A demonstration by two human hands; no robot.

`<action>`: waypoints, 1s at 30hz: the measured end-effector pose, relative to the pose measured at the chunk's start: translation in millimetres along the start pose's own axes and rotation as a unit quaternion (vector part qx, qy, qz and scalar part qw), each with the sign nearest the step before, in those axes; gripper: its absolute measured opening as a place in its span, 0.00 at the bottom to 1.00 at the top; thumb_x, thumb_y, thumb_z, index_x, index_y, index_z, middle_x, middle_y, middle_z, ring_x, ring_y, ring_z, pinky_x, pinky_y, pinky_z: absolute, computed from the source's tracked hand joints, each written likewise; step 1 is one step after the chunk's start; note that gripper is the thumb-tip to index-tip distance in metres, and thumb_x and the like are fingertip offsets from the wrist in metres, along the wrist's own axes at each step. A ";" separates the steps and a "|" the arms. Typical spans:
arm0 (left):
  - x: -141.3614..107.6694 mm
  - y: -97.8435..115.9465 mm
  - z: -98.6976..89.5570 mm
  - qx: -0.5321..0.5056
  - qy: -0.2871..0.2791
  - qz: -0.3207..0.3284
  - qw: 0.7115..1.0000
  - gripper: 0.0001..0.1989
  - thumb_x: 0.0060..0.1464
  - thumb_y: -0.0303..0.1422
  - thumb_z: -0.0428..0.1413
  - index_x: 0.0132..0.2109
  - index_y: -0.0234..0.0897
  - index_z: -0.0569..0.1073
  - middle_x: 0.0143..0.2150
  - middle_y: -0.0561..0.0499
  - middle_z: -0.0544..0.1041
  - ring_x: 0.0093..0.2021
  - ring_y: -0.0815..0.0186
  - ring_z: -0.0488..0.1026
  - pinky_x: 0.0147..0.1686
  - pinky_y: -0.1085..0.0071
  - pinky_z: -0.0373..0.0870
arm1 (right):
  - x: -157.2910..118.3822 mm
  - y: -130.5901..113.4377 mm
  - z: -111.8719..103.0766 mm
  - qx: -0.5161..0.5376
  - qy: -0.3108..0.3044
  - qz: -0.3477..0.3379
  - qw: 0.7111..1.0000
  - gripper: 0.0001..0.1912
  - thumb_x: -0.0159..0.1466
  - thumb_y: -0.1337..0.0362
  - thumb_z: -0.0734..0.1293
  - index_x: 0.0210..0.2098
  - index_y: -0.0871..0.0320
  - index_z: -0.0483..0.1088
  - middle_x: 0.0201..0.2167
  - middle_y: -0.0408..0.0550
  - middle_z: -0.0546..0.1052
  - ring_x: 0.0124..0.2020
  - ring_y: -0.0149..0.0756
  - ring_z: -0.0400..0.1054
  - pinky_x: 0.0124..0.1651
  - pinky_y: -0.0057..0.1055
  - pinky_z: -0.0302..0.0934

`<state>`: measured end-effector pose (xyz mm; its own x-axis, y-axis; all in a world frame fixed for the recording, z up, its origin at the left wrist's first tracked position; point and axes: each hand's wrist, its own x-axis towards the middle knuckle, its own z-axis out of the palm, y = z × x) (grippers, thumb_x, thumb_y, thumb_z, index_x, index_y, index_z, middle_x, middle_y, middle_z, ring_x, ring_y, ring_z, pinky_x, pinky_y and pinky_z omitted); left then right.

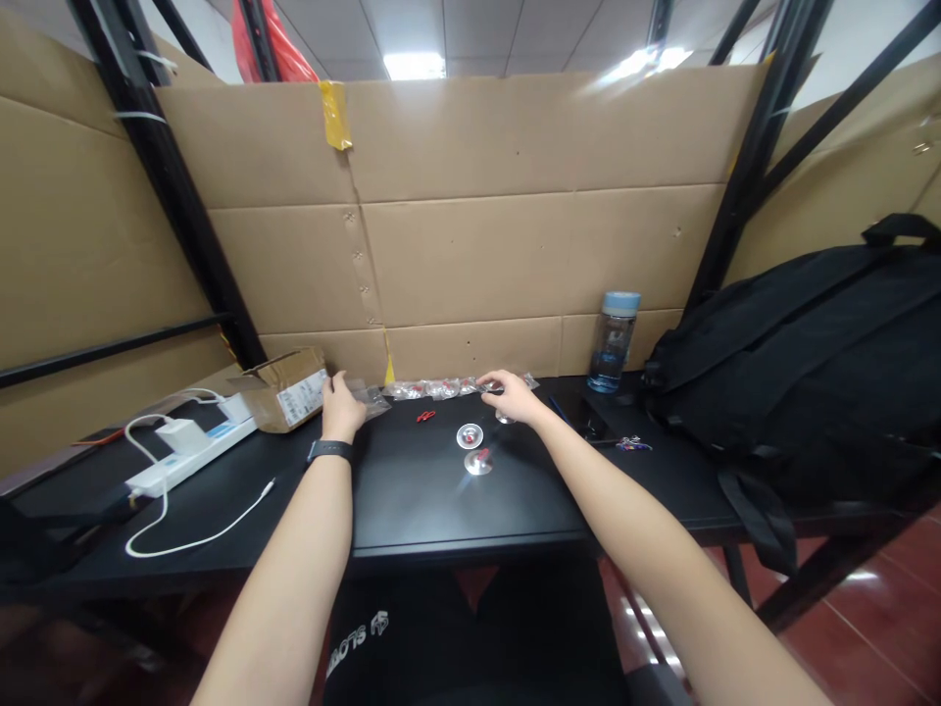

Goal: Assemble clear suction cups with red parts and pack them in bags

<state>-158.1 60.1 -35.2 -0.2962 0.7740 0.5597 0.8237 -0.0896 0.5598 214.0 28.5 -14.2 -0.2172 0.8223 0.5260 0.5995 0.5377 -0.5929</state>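
Observation:
My left hand (342, 405) is between a small cardboard box and a clear plastic bag (372, 401). Its fingers look closed on the bag's near end, though the grip is partly hidden. My right hand (509, 394) reaches to the back of the desk, thumb and forefinger apart, beside a row of clear packets (441, 388) with red pieces inside. Under that hand a clear round disc (504, 417) is partly covered. Closer to me lie two clear discs like suction cups with red parts, an upper one (470, 436) and a lower one (477, 462). A small red piece (425, 417) lies left of them.
The open cardboard box (286, 392) stands left, beside a white power strip (192, 455) with a white cable (213, 537). On the right are a water bottle (615, 343), a dark flat device (588, 420), a small keychain-like item (633, 444) and a black backpack (801, 363). Cardboard walls surround the desk.

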 end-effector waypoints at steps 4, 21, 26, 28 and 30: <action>8.2 -15.6 3.2 -0.011 -0.037 -0.008 0.999 0.33 0.43 0.18 0.58 0.60 0.30 0.69 0.57 0.34 0.72 0.64 0.46 0.67 0.66 0.54 0.62 | -0.3 -2.5 -1.8 0.010 -0.010 0.013 1.000 0.14 0.59 0.71 0.72 0.44 0.55 0.79 0.47 0.49 0.80 0.47 0.41 0.73 0.55 0.40 0.67; 11.7 -6.3 24.7 0.043 -0.117 0.044 0.991 0.19 0.52 0.31 0.61 0.52 0.32 0.78 0.50 0.36 0.80 0.52 0.52 0.77 0.56 0.62 0.70 | -4.5 -15.0 -0.9 0.054 -0.065 0.030 0.996 0.12 0.58 0.73 0.72 0.40 0.57 0.80 0.40 0.47 0.80 0.42 0.37 0.73 0.48 0.35 0.68; 8.5 -10.9 20.5 0.097 -0.191 0.017 0.977 0.22 0.46 0.36 0.66 0.50 0.36 0.79 0.50 0.35 0.81 0.51 0.49 0.78 0.52 0.62 0.71 | -3.0 -12.8 -0.9 0.036 -0.069 0.032 0.996 0.12 0.58 0.72 0.72 0.42 0.56 0.79 0.43 0.48 0.81 0.40 0.36 0.73 0.48 0.35 0.67; 10.0 -16.7 18.7 0.114 -0.188 -0.003 0.976 0.23 0.42 0.37 0.67 0.47 0.37 0.79 0.49 0.35 0.81 0.51 0.48 0.78 0.51 0.61 0.72 | -3.0 -12.0 -1.0 0.034 -0.068 0.027 0.997 0.12 0.58 0.73 0.72 0.42 0.56 0.79 0.42 0.47 0.81 0.40 0.36 0.73 0.48 0.35 0.67; 10.1 -23.0 16.1 0.126 -0.152 -0.039 0.980 0.23 0.38 0.37 0.68 0.45 0.38 0.78 0.48 0.35 0.81 0.50 0.45 0.78 0.51 0.56 0.72 | -3.3 -11.9 -1.5 0.034 -0.070 0.022 0.997 0.13 0.58 0.73 0.72 0.41 0.56 0.79 0.42 0.47 0.81 0.41 0.36 0.73 0.49 0.36 0.67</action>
<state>-172.2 80.0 -52.3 -0.2372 0.9263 0.2928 0.9090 0.1053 0.4033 208.6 19.1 -7.9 -0.2992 0.8610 0.4112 0.5579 0.5075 -0.6567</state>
